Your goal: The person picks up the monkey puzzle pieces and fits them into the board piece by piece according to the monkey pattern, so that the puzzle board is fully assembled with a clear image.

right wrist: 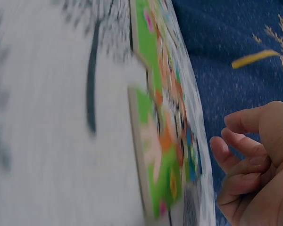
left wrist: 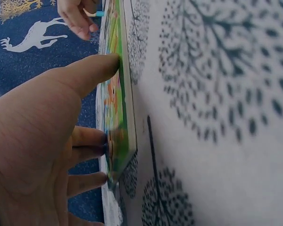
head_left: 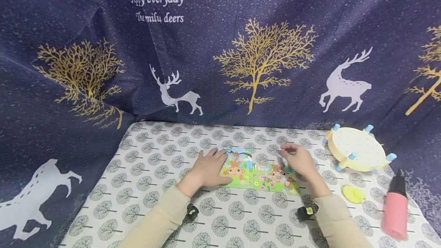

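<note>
My left hand (head_left: 208, 169) rests on a picture card (head_left: 242, 181) showing a cartoon monkey. Its fingers lie along the left side, and the thumb (left wrist: 101, 68) touches the face near the lower edge. Right of the card lie jigsaw puzzle pieces (head_left: 263, 183) with a similar monkey picture, partly fitted together. One corner piece (right wrist: 153, 188) juts out of line with its neighbours in the right wrist view. My right hand (head_left: 300, 160) hovers over the upper right of the pieces, its fingers loosely bent; nothing shows between them.
A round cream stool-like toy with blue pegs (head_left: 358, 150) sits at the back right. Nearer are a yellow object (head_left: 353, 193) and a pink bottle with a black cap (head_left: 395, 211). A tree-patterned cloth (head_left: 148, 171) covers the table; a dark blue curtain (head_left: 206, 41) hangs behind.
</note>
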`<state>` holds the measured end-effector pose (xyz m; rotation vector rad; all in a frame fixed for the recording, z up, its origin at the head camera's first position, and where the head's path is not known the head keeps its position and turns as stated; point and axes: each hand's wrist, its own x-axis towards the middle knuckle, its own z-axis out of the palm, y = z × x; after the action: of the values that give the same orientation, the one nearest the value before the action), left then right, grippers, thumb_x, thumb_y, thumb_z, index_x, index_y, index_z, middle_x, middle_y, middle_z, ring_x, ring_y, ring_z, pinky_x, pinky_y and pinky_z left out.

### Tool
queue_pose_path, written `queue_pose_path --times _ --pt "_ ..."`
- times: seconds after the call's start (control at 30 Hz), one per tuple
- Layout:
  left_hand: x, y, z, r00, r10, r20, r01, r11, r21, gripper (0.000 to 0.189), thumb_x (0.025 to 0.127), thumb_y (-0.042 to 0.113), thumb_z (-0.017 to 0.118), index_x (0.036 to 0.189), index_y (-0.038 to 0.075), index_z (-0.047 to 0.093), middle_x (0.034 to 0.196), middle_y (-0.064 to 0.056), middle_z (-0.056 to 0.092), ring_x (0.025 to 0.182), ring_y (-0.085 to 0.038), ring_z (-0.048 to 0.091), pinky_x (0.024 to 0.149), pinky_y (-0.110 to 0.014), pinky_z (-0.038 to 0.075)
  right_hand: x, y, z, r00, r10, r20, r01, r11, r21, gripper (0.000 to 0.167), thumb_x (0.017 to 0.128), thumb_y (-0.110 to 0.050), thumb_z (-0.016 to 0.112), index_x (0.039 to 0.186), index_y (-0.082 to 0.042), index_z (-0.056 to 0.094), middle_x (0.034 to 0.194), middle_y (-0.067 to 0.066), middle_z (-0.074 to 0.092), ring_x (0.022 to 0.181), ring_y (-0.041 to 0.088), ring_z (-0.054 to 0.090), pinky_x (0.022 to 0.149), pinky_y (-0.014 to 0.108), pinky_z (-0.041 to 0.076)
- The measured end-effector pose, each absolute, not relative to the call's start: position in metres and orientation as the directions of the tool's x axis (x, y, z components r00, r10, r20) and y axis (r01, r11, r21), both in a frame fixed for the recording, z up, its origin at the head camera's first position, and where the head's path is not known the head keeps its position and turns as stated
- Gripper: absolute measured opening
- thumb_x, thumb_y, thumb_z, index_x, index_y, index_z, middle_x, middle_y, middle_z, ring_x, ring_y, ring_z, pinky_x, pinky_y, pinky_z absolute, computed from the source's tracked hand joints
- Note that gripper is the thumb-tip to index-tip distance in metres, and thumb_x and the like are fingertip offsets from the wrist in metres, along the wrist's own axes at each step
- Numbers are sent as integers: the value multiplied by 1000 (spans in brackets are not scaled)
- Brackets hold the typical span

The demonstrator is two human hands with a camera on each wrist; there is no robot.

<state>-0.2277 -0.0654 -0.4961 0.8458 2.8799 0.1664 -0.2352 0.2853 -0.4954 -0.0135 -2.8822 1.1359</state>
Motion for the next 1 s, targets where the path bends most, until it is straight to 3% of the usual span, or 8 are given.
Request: queue_pose_path --times 0.1,0.27,0.47,0.73,0.87,1.0 --pt "-228 -63 -496 -822 561 -98 546 825 142 93 89 74 59 162 19 40 167 -5 34 152 -36 29 114 -74 27 -232 296 -497 -999 38 3 26 744 -668 37 100 -28 68 127 -2 69 118 21 72 110 42 67 88 58 55" --pt "-224 -57 -491 -814 571 -105 554 819 150 86 89 75 60 162 34 38 165 -13 35 149 -47 31 112 -75 30 -227 306 -500 -997 42 -70 77 758 -648 60 94 -43 76 133 1 64 127 28 66 116 44 63 94 61 52" --pt "-220 -50 -487 -824 553 -120 539 832 130 87 86 80 58 160 36 42 164 -14 35 147 -51 30 111 -76 30 -229 307 -503 -993 25 -117 91 793 -602 82 86 -55 80 138 4 58 128 29 61 114 44 61 91 60 53" --pt "-219 -48 -492 -804 581 -130 563 813 152 103 82 85 59 165 30 32 172 4 22 155 -39 22 113 -77 25 -232 304 -501 -989 41 -143 115 817 -565 74 86 -50 82 132 3 59 120 23 61 101 36 61 84 54 53" --pt "-219 -48 -494 -805 580 -124 563 813 146 105 80 87 59 165 31 32 172 5 23 155 -38 22 112 -76 29 -232 303 -500 -990 45 -131 113 811 -574 72 85 -47 84 131 2 59 114 18 63 96 33 62 82 51 54" --pt "-219 -47 -493 -799 589 -120 573 807 143 105 80 87 59 165 31 32 171 4 24 154 -40 23 111 -76 31 -232 303 -500 -994 40 -101 92 807 -583 70 85 -41 85 132 2 57 102 12 63 82 27 59 71 42 52"
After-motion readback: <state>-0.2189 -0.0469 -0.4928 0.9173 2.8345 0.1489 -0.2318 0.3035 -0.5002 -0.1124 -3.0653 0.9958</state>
